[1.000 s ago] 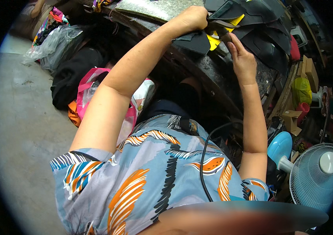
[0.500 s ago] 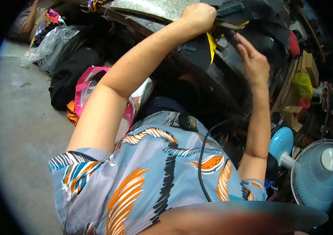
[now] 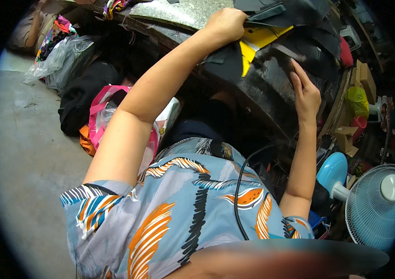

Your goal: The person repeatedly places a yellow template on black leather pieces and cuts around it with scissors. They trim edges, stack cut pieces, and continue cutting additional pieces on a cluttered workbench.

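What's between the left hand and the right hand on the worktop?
In the head view, a yellow sheet lies beside the left hand; then comes dark worktop, then the dark tool in the right hand.

The right hand (image 3: 307,96) has been drawn away from the left hand (image 3: 227,23), toward the lower right, so that the two are now set well apart; a second ago they were held close together. The dark tool (image 3: 284,60) gripped in its fingers has been carried along, and a gap has been opened between it and the yellow piece (image 3: 266,37), by which it was held closely before. More of that piece has been uncovered: where only separate patches were shown earlier, a broad angled band can now be seen. The left hand has been shifted slightly to the left since half a second ago, and more of the dark, worn bench top (image 3: 268,79) has been exposed between the hands
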`<control>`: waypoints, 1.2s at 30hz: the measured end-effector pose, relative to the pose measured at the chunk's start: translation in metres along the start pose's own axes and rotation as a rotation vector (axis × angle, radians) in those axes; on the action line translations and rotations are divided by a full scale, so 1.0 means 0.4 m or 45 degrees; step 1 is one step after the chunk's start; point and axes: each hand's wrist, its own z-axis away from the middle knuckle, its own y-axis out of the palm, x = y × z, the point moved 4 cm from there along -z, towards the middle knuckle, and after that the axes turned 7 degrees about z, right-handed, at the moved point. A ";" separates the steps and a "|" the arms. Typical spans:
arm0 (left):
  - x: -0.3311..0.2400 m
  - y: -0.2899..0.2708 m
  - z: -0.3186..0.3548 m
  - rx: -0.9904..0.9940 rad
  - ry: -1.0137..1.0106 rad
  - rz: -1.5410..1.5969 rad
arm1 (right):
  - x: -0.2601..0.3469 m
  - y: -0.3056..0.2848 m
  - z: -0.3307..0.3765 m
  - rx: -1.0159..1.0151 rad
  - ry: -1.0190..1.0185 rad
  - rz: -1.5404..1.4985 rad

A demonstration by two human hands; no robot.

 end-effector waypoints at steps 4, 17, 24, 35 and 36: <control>0.105 -0.020 0.013 0.048 -0.307 1.096 | -0.057 -0.020 0.049 -0.154 -0.009 0.268; 0.019 -0.057 0.052 0.472 -0.200 2.717 | -0.063 0.030 0.052 -0.029 -0.050 0.563; 0.029 -0.075 -0.022 0.358 -0.373 1.656 | -0.056 0.025 0.050 -0.054 -0.047 0.563; -0.302 -0.043 -0.425 -0.597 0.624 -0.046 | -0.045 0.015 0.047 -0.058 -0.020 0.507; -0.323 0.028 -0.415 -0.372 0.645 -0.136 | -0.046 0.015 0.046 -0.044 -0.008 0.499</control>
